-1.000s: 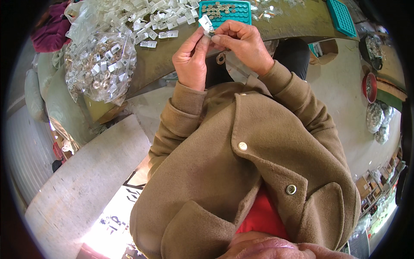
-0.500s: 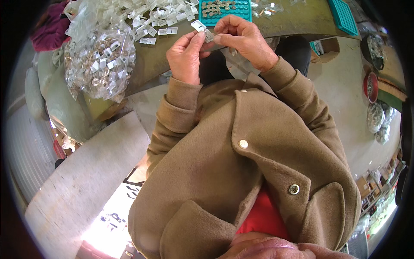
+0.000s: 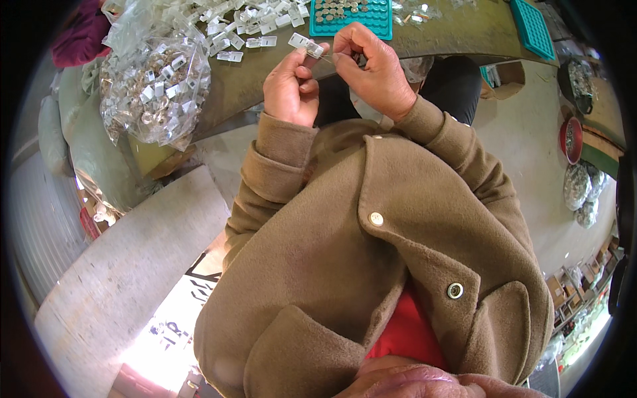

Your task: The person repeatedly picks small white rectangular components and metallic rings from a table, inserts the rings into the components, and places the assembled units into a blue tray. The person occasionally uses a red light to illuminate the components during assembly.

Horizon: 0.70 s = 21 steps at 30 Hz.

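Over the near edge of the table, my left hand (image 3: 290, 91) pinches a small white and clear plastic piece (image 3: 304, 44) between thumb and fingers. The piece is tilted, its white end pointing up and left. Just to the right, my right hand (image 3: 375, 70) is closed, thumb against bent fingers. A faint thin strand seems to run from the plastic piece toward these fingertips, but what they grip is too small to make out. Beyond the hands lies a teal tray (image 3: 387, 33) with several round metallic discs (image 3: 336, 10) in its dimples.
A heap of white plastic pieces (image 3: 265, 20) covers the table's far left. Near it sits a clear bag (image 3: 156, 93) full of small parts. Another teal tray (image 3: 533, 30) lies at the right end. On the floor stand an open carton (image 3: 509, 81) and a red bowl (image 3: 570, 139).
My right hand has drawn slightly away from the plastic piece, and a thin strand shows between. My left fingers have shifted and curled on the piece. The view has moved slightly.
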Available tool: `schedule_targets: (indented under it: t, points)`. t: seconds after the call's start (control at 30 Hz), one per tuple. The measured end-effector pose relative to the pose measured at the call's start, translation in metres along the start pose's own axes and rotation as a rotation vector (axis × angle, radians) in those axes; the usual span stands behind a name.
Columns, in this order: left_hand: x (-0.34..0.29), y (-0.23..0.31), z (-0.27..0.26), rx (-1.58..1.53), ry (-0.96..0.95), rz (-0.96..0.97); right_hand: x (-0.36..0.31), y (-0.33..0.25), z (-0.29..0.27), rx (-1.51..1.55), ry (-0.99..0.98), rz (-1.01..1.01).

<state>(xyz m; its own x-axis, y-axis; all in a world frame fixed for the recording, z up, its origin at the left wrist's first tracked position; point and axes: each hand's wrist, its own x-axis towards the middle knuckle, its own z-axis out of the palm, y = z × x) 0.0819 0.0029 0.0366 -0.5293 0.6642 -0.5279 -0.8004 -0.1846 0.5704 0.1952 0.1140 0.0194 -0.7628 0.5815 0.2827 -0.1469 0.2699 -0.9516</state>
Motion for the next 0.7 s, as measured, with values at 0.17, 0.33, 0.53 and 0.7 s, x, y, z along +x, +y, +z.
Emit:
schedule_targets:
  t: [0.17,0.33,0.53,0.7]
  points:
    - [0.003,0.004,-0.004,-0.063,-0.032,-0.073,0.001,0.001,-0.002,0.016,-0.019,0.013]
    - [0.008,-0.016,-0.002,0.463,0.106,0.405,0.01,-0.006,-0.005,0.128,0.004,0.067]
    - [0.023,-0.033,0.001,0.703,0.012,0.795,0.017,-0.016,0.012,0.075,0.069,0.078]
    - [0.009,-0.005,-0.001,0.244,0.048,0.292,0.017,-0.016,0.011,0.259,0.116,0.11]
